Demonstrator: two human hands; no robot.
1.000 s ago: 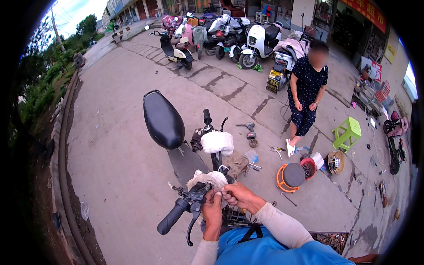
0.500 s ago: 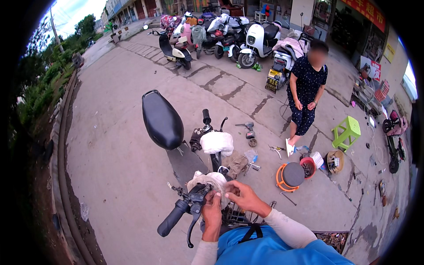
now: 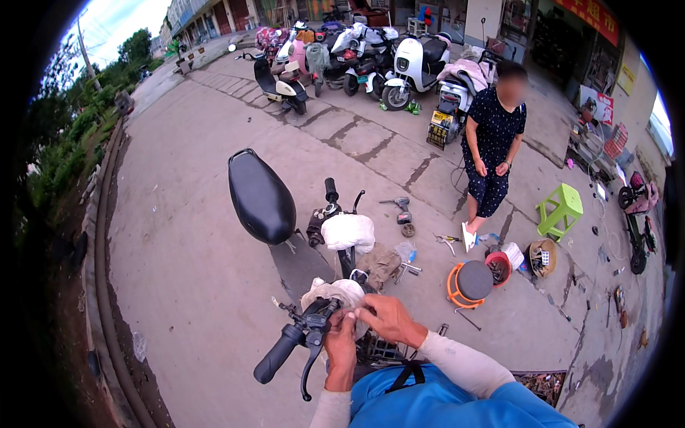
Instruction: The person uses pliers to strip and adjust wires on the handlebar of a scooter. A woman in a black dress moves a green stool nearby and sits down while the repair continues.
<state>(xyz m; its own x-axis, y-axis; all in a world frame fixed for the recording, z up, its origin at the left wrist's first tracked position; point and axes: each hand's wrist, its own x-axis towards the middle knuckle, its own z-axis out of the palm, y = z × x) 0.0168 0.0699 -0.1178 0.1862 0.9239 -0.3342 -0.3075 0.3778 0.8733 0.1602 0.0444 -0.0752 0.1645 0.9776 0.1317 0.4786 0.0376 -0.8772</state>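
Note:
Just below me is a scooter's handlebar, with a black left grip [image 3: 272, 361] and a brake lever [image 3: 308, 372]. Pale wrapping [image 3: 322, 292], cloth or plastic, bunches round its middle. My left hand [image 3: 341, 352] comes up beside the lever, its thumb and fingers pinched at the near edge of this wrapping. From the right, my right hand [image 3: 394, 319] meets it, fingers bent and closed against the left fingertips. The exact bit between the fingertips is hidden. Beyond lies the far grip [image 3: 330, 189], next to a white-wrapped bundle [image 3: 348, 232] and the black seat [image 3: 262, 196].
A person [image 3: 494, 143] stands at the right near an orange-rimmed stool [image 3: 474, 281], a red bucket [image 3: 499, 267] and a green stool [image 3: 560, 211]. A cordless drill [image 3: 401, 208] and pliers [image 3: 447, 242] lie on the concrete. Parked scooters [image 3: 414, 68] line the back.
My right hand has shifted slightly left, and its fingers have drawn in toward the left fingertips. My left hand stays almost in place. The wrapping between them looks less spread out.

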